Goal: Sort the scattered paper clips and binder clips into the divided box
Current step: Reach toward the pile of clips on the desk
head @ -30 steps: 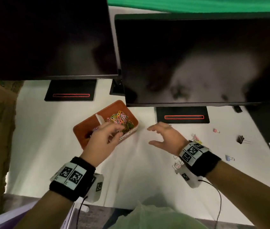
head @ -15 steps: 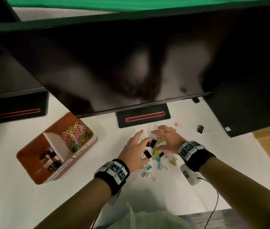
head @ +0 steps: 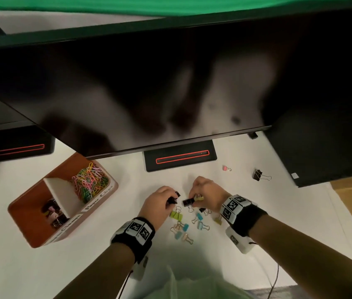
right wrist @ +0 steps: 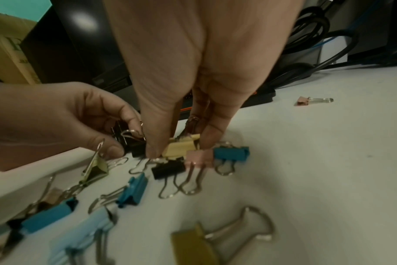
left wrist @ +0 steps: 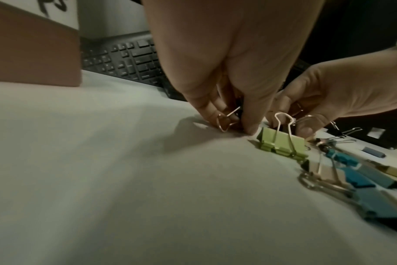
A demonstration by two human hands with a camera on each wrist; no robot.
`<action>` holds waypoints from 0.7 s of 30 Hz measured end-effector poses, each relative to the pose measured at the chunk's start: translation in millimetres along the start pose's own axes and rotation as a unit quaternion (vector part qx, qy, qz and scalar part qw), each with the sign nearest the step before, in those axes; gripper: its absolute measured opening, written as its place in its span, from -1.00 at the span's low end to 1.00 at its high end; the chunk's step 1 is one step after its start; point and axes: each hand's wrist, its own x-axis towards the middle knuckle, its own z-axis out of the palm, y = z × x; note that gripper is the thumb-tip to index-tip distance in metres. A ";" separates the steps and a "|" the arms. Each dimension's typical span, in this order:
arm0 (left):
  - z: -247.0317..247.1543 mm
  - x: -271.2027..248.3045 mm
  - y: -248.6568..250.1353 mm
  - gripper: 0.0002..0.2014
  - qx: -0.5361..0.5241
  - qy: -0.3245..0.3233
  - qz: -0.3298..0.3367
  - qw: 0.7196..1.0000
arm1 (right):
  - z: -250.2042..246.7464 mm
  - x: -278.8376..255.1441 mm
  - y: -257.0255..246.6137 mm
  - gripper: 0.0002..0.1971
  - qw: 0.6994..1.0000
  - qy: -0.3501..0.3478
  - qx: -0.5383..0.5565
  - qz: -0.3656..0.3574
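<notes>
An orange-brown divided box stands at the left, with coloured paper clips in its far compartment and binder clips in the near one. Several loose binder clips lie between my wrists, among them a green one. My left hand grips black binder clips just above the table. My right hand pinches a yellow binder clip at the pile's far edge. The two hands' fingertips almost touch.
A pink binder clip and a black one lie apart at the far right. Monitor stands and dark screens overhang the back of the white table. A keyboard sits behind the box. A cable trails from my right wrist.
My left hand left the box and came right to the pile. Both hands, spread over the clips half a second ago, now pinch clips. The head view swung right.
</notes>
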 end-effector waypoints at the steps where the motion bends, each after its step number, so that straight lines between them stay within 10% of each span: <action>1: -0.7 -0.9 -1.6 -0.77 -0.006 0.010 -0.001 1.000 | 0.5 -0.1 -0.5 -0.75 1.000 0.000 0.003 -0.002; 12: -49.9 -41.6 1.0 -0.78 -0.100 0.112 -0.015 0.989 | -12.0 -10.2 -27.6 -0.79 0.993 0.094 0.048 -0.057; 21: -155.8 -137.1 -53.4 -0.84 -0.093 0.308 -0.080 0.943 | -10.3 31.3 -177.5 -0.78 0.971 0.098 0.054 -0.209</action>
